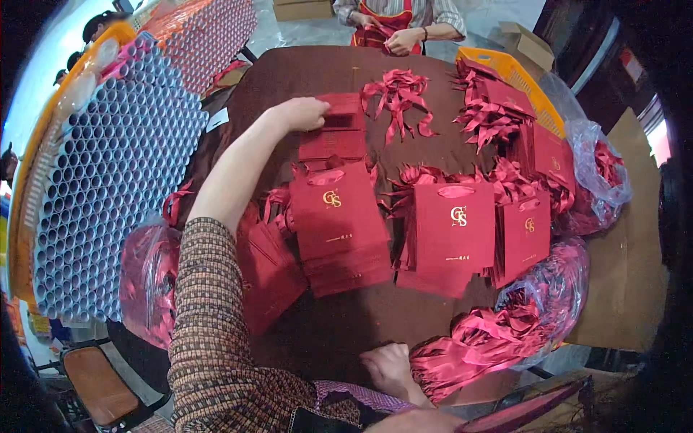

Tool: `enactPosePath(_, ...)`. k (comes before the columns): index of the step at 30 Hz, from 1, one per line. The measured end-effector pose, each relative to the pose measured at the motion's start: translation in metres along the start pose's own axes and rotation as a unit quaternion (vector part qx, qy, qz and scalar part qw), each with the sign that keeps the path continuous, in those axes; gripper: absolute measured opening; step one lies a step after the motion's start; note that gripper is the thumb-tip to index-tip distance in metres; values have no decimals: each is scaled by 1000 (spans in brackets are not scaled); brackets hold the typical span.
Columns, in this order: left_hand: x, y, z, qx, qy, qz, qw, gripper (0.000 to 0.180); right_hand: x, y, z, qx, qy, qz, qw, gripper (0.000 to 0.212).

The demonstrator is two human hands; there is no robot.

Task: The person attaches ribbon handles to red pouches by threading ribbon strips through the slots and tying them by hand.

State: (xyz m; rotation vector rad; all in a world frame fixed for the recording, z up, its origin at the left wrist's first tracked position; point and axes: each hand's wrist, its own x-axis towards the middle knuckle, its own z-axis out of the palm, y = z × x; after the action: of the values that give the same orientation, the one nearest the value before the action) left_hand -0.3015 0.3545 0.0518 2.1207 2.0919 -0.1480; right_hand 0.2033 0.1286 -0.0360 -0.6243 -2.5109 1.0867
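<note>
My left hand [299,114] stretches far across the table, its fingers closed over the left edge of a flat red paper bag [333,143] on the far left stack. Close to the table's front edge, my right hand [393,368] rests on the brown cloth with its fingers loosely apart and nothing in them. Beside it lies a heap of red satin ribbons [476,343], spilling from a clear plastic bag. Between my hands stand stacks of red gift bags with ribbon handles: a front left stack [339,216], a middle stack [453,231] and a smaller right stack [525,234].
Grey-blue tubes [123,180] fill an orange crate at the left. Loose ribbons [398,97] lie at the far middle. More red bags [502,97] sit by a yellow crate [516,76]. Across the table, a person's hands [397,40] hold something red. Cardboard [621,267] stands at the right.
</note>
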Motion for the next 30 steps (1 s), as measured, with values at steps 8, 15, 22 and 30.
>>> enactPosePath(8, -30, -36, -21, -6, 267, -114, 957, 19, 2, -6, 1, -3, 43, -23, 999, 14)
enactPosePath(15, -117, 69, -97, -5, 418, -154, 895, 19, -1, -7, 8, -11, 70, -64, 995, 9)
enactPosePath(22, -265, 304, -51, 64, 312, -14, 948, 41, -18, -23, -24, 84, 171, -63, 980, 2)
enactPosePath(30, -343, 398, 126, 183, 156, 49, 969, 45, -80, -37, -97, 161, 420, 106, 887, 12)
